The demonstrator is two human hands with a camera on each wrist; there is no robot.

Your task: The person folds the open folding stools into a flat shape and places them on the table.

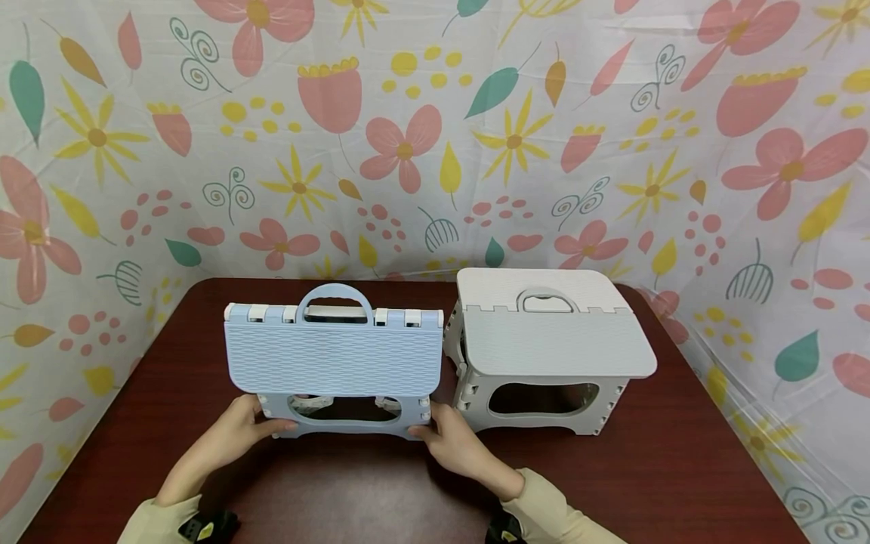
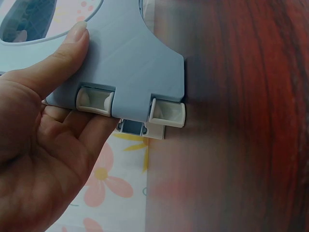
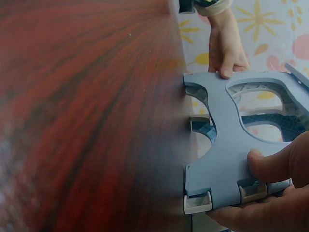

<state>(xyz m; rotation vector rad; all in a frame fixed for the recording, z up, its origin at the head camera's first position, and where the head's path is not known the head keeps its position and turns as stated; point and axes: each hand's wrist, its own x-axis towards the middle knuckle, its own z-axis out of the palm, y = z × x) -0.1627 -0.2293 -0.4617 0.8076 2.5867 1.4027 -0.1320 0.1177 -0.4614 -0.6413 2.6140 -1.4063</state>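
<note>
A light blue folding stool (image 1: pixel 333 359) stands on the dark red table, its top bent at the hinge line, with the front panel sloping toward me and the arched handle up at the back. My left hand (image 1: pixel 234 434) grips the lower left corner, thumb on the front leg panel (image 2: pixel 130 53) and fingers behind the white hinge pieces. At the lower right corner my right hand (image 1: pixel 458 442) holds the same leg panel, thumb in front and fingers behind its hinged edge. The stool's feet are at the tabletop in the right wrist view.
Close to the right of the blue stool stands an unfolded white folding stool (image 1: pixel 557 340) with its top flat. The wood-grain table (image 1: pixel 353 491) reaches back to a flower-patterned curtain (image 1: pixel 408 151) that hangs behind and on both sides.
</note>
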